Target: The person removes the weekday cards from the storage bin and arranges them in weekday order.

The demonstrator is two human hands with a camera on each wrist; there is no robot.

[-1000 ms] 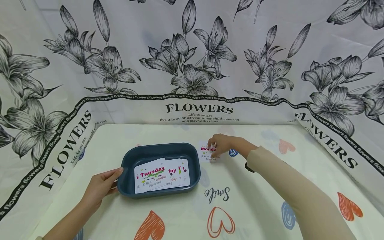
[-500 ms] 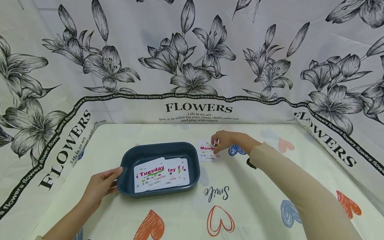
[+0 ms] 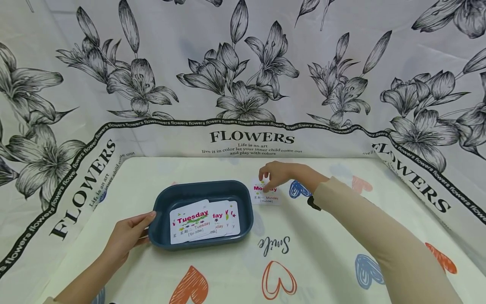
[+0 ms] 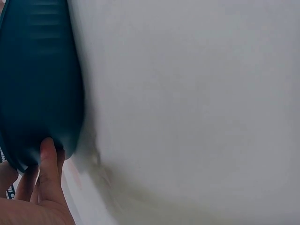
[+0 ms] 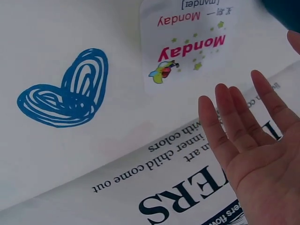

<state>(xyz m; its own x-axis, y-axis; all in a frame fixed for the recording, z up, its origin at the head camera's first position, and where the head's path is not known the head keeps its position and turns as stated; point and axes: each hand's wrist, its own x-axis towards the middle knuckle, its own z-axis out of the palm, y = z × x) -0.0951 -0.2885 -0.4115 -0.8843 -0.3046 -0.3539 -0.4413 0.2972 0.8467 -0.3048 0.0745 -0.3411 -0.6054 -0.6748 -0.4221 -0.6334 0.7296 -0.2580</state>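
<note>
Lower left, the left hand [image 3: 127,236] gripped the tray [image 3: 205,192], presumably steadying it; at centre, the right hand [image 3: 280,173] (fingers spread, holding nothing) hung near the Monday card [image 3: 271,201].

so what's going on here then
A person's left hand grips the near end of a dark blue tray holding several cards, a Tuesday card on top. The right hand is over a Monday card lying on the table to the tray's right, its fingers not gripping the card.
</note>
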